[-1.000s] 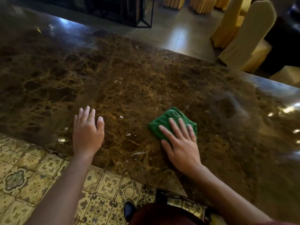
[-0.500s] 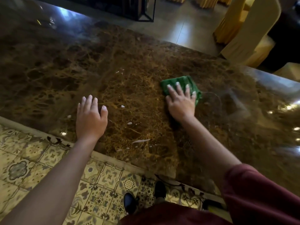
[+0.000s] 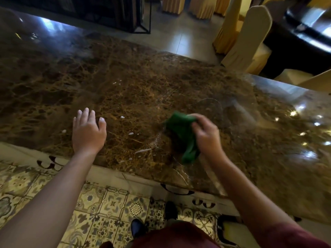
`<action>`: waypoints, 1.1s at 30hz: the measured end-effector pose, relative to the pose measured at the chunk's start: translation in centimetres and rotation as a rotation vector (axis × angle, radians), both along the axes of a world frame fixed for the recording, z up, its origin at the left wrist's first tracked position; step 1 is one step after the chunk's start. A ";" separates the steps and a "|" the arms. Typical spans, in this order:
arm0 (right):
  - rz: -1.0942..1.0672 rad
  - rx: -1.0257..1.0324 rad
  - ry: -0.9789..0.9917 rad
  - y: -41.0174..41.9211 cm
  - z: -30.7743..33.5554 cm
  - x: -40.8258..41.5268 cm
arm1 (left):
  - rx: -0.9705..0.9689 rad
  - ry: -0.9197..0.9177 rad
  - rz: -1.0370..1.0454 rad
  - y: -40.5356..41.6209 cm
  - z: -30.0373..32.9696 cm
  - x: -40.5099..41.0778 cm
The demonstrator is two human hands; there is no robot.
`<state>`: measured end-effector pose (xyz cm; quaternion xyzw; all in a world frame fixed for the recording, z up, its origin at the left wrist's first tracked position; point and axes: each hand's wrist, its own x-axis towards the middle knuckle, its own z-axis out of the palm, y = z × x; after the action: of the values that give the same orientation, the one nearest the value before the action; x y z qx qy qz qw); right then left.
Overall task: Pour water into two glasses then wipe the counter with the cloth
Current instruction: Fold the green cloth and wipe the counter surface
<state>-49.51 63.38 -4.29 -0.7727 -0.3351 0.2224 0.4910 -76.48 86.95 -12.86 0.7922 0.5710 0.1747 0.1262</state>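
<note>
Head view: green crumpled cloth (image 3: 180,135) bunched in curled fingers of right hand (image 3: 207,136), lifted off brown veined marble counter (image 3: 143,90), near edge. Left hand (image 3: 87,133) laid flat, fingers straight. Risk: wet streaks at right left unwiped; white specks missed if cloth kept balled.

Count: 1 green cloth (image 3: 180,135), centre frame. 2 hands: left hand (image 3: 87,131) at 9 o'clock of the cloth, right hand (image 3: 207,135) at 3 o'clock. 1 marble counter (image 3: 53,83). 2 dark shoes (image 3: 138,228) at 6 o'clock. At least 2 covered chairs (image 3: 249,42) at 1 o'clock.
</note>
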 end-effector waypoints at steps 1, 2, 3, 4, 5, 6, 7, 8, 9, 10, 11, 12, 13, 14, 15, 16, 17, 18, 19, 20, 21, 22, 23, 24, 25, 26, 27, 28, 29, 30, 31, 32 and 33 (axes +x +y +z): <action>-0.094 0.063 0.184 0.2 0.9 2.0 | 0.000 0.004 -0.002 0.0 0.0 0.0; -0.188 0.103 0.310 0.3 1.4 4.0 | 0.000 0.006 -0.002 -0.1 0.0 0.0; -0.254 0.105 0.387 0.3 1.6 5.7 | 0.001 0.009 -0.001 -0.1 -0.1 0.0; -0.295 0.034 0.386 0.4 1.6 7.2 | 0.003 0.013 -0.002 -0.1 -0.1 0.0; -0.317 -0.125 0.273 0.3 1.2 8.4 | 0.003 0.014 -0.002 0.0 -0.1 0.1; -0.338 -0.306 0.098 0.1 0.7 9.4 | 0.003 0.015 -0.001 0.0 -0.1 0.1; -0.390 -0.411 -0.086 -0.2 0.1 9.9 | 0.002 0.017 0.000 0.1 -0.1 0.1; -0.440 -0.409 -0.237 -0.4 -0.1 9.8 | 0.003 0.019 -0.001 0.1 -0.2 0.1; -0.461 -0.335 -0.345 -0.3 -0.3 9.4 | 0.007 0.019 -0.001 0.1 -0.3 0.2; -0.434 -0.281 -0.431 0.0 -0.7 8.9 | 0.013 0.021 -0.001 0.1 -0.4 0.1; -0.359 -0.293 -0.497 0.5 -1.3 8.2 | 0.019 0.023 -0.005 0.1 -0.5 0.1; -0.267 -0.352 -0.533 1.1 -2.2 7.8 | 0.022 0.025 -0.009 0.1 -0.5 0.1; -0.188 -0.441 -0.531 1.8 -3.2 7.6 | 0.024 0.025 -0.014 0.1 -0.5 0.0; -0.136 -0.550 -0.523 2.2 -4.1 7.7 | 0.024 0.025 -0.017 0.1 -0.5 0.0; -0.105 -0.639 -0.527 2.7 -4.8 8.2 | 0.024 0.025 -0.018 0.1 -0.4 0.0; -0.087 -0.694 -0.550 3.0 -5.3 9.2 | 0.026 0.026 -0.018 0.1 -0.4 0.0; -0.079 -0.724 -0.573 3.3 -5.6 10.3 | 0.030 0.030 -0.018 0.1 -0.4 0.0; -0.084 -0.740 -0.583 3.8 -5.6 11.4 | 0.035 0.036 -0.018 0.1 -0.4 0.0; -0.101 -0.752 -0.575 4.4 -5.6 12.6 | 0.038 0.044 -0.022 0.1 -0.4 0.0; -0.124 -0.760 -0.562 5.3 -5.4 13.6 | 0.042 0.053 -0.026 0.1 -0.5 0.1; -0.136 -0.768 -0.550 6.6 -5.3 14.4 | 0.044 0.060 -0.025 0.1 -0.5 0.2; -0.131 -0.775 -0.546 8.2 -5.1 14.8 | 0.042 0.066 -0.019 0.1 -0.6 0.2; -0.109 -0.777 -0.547 10.0 -5.0 14.9 | 0.036 0.067 -0.011 0.1 -0.6 0.2; -0.078 -0.770 -0.552 12.1 -4.9 14.6 | 0.031 0.067 -0.005 0.2 -0.7 0.1; -0.042 -0.758 -0.560 14.2 -4.7 14.0 | 0.028 0.067 -0.003 0.1 -0.7 0.0; -0.004 -0.745 -0.575 16.3 -4.6 13.2 | 0.028 0.068 -0.003 0.1 -0.7 0.1; 0.045 -0.735 -0.598 18.3 -4.4 12.0 | 0.028 0.068 -0.003 0.1 -0.6 0.1; 0.107 -0.726 -0.623 19.9 -4.3 10.5 | 0.025 0.069 -0.001 0.1 -0.5 0.1; 0.181 -0.715 -0.656 20.9 -4.1 8.7 | 0.017 0.067 -0.001 0.0 -0.4 0.1; 0.255 -0.696 -0.700 21.1 -4.2 6.7 | 0.015 0.060 -0.004 0.0 -0.4 0.1; 0.324 -0.669 -0.742 20.6 -4.4 4.7 | 0.017 0.049 -0.006 0.0 -0.4 0.2; 0.384 -0.639 -0.773 19.4 -4.8 2.8 | 0.020 0.037 -0.007 0.0 -0.5 0.3; 0.437 -0.611 -0.794 17.5 -5.1 1.1 | 0.022 0.026 -0.007 0.1 -0.5 0.3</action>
<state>-48.39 80.89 -9.43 -0.8171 -0.5677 0.0980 0.0223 -76.21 87.10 -13.41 0.7977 0.5679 0.1702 0.1109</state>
